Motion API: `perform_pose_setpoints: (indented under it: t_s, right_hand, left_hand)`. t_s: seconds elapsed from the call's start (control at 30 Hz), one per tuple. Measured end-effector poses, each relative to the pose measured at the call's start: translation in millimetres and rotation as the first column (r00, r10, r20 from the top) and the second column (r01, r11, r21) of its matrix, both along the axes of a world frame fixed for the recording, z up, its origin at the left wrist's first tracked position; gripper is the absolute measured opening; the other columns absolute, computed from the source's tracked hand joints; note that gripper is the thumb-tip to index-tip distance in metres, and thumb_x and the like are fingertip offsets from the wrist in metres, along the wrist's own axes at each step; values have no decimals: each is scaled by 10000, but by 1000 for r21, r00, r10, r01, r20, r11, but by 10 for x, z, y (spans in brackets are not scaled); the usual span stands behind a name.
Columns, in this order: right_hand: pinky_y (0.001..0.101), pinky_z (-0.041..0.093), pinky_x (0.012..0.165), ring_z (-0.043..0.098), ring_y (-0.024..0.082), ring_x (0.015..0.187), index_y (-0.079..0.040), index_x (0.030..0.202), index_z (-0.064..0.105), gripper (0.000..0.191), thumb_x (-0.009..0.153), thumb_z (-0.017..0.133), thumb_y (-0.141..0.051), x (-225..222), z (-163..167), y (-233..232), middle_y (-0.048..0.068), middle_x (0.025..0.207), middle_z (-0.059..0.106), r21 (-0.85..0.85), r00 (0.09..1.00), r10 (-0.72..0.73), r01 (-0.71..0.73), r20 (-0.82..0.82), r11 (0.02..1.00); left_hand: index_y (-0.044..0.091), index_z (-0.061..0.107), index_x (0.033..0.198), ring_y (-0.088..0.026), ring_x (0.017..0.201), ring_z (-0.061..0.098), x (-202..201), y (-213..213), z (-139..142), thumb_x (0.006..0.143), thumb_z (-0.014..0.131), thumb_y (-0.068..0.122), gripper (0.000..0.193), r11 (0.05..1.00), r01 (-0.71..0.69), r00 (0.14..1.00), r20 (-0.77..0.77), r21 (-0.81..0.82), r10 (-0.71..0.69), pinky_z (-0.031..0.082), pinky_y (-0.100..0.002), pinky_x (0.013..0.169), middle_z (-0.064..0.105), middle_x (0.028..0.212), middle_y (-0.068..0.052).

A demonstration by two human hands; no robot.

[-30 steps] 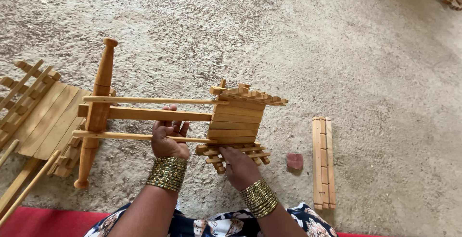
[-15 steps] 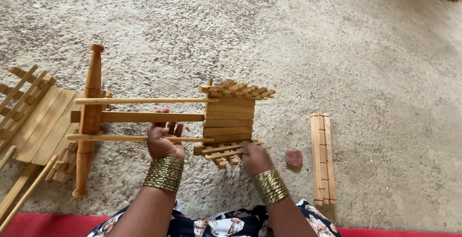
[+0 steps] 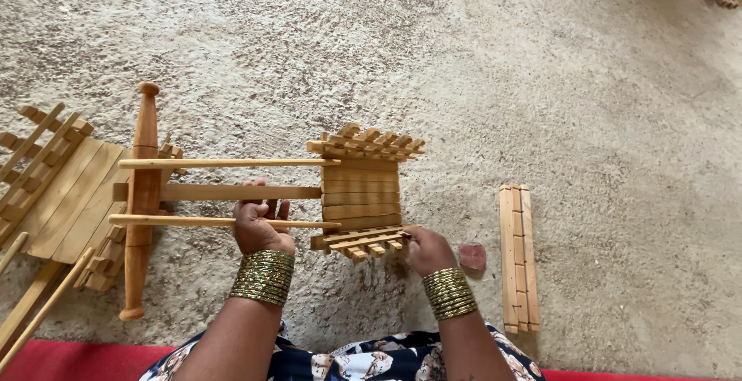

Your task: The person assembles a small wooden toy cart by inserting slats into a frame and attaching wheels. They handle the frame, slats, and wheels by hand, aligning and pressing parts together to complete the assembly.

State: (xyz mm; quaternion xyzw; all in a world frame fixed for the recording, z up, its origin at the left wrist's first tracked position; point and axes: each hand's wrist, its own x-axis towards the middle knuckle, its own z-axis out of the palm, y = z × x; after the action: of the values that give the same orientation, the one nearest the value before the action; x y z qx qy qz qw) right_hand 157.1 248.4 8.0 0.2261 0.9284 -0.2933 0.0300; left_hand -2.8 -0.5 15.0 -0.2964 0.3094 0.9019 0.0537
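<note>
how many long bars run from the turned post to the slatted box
3, side by side: a thin upper rod, a flat middle bar and a thin lower rod. The left hand grips at the lower rod, hiding part of it.

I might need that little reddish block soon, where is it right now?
In the head view, the reddish block lies on the rough floor at lower right, between the right hand and the bundle of wooden strips.

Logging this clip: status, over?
Left hand grips the wooden frame's rods. Right hand on slatted end. Slat bundle, red block lie clear, right.
</note>
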Motion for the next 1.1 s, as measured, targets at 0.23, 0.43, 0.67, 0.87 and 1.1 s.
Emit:
perform_pose_setpoints:
  t_s: [0.23,0.43,0.67,0.87,1.1]
  right_hand:
    - [406,478,1059,607,294,1226,-106,1350,614,424,979,418,-44,37,79,-635,140,1372,644,-171,993,119,-122,-24,978]
    - [383,356,1188,514,252,1375,-117,1232,699,401,931,452,-24,-28,124,-444,114,1400,622,9,983,184,-184,-12,983]
    - [390,371,1173,525,282,1353,-50,1273,646,381,939,462,-52,-31,-69,-399,169,1403,586,83,991,80,-72,-103,994]
    - [427,402,1138,550,341,1334,17,1351,588,519,852,445,22,-2,-179,-749,214,1397,608,86,840,278,-269,-466,959]
    - [388,552,973,643,311,1186,-10,1291,631,395,928,476,-4,-49,-177,-531,190,1303,669,153,864,87,-12,-495,988]
  left_hand:
    - [178,568,1212,-154,928,671,-21,-40,-52,725,428,33,527,1000,-26,999,45,13,25,593,-376,780,685,1106,15]
    - [198,570,1231,-162,935,673,-34,-37,-71,747,428,27,532,999,-51,997,58,2,51,591,-358,769,680,1080,8]
    - [214,564,1246,-173,1006,614,-81,-66,-181,793,439,36,502,997,-72,993,90,-9,73,590,-335,778,621,1117,-9]
    - [197,560,1250,-177,1048,597,-90,-84,-145,807,438,51,482,998,-57,992,108,-39,61,596,-339,778,604,1130,-24]
    - [182,565,1265,-183,1072,591,-42,-80,63,851,426,63,454,997,-52,986,155,-58,60,613,-347,798,613,1152,-40]
